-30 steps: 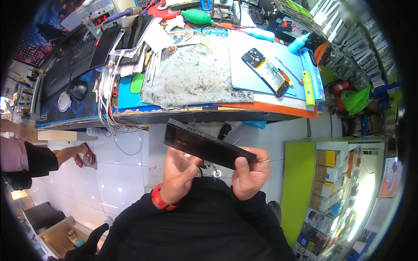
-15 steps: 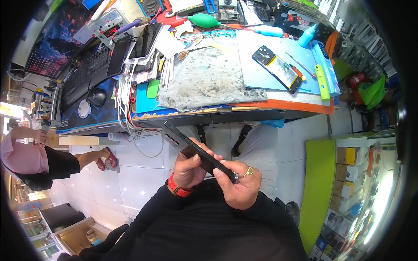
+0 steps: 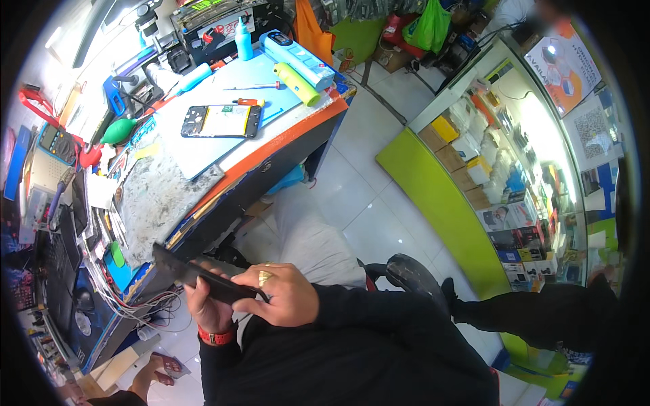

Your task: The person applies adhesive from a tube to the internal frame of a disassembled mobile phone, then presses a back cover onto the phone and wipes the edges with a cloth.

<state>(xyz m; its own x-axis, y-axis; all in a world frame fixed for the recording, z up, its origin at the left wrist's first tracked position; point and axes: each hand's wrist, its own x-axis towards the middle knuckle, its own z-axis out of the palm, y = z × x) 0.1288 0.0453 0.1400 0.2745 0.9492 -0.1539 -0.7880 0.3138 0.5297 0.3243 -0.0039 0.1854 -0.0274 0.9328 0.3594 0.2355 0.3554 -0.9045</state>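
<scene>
Between my two hands is a dark smartphone (image 3: 227, 289), held tilted above my lap in front of the workbench edge. My left hand (image 3: 207, 310), with a red strap at its wrist, grips the phone from below, thumb along its side. Wearing a gold ring, my right hand (image 3: 290, 295) is closed on the phone's near end. The phone's face is mostly turned out of sight. On the bench lies an opened phone (image 3: 222, 121) with its battery showing, beside a thin screwdriver (image 3: 252, 87) and a small orange-handled tool (image 3: 250, 102).
The bench holds a stained grey mat (image 3: 159, 203), a lime-green cylindrical tool (image 3: 296, 84), a light-blue bottle (image 3: 244, 40) and a green air blower (image 3: 118, 131). Loose cables (image 3: 132, 304) hang off its left edge. A lit glass display case (image 3: 501, 169) stands right. Another person's dark-clothed leg (image 3: 528, 312) reaches in there.
The view has swung to the right, so the bench now sits at the left and more of the display case shows. Both hands still hold the smartphone.
</scene>
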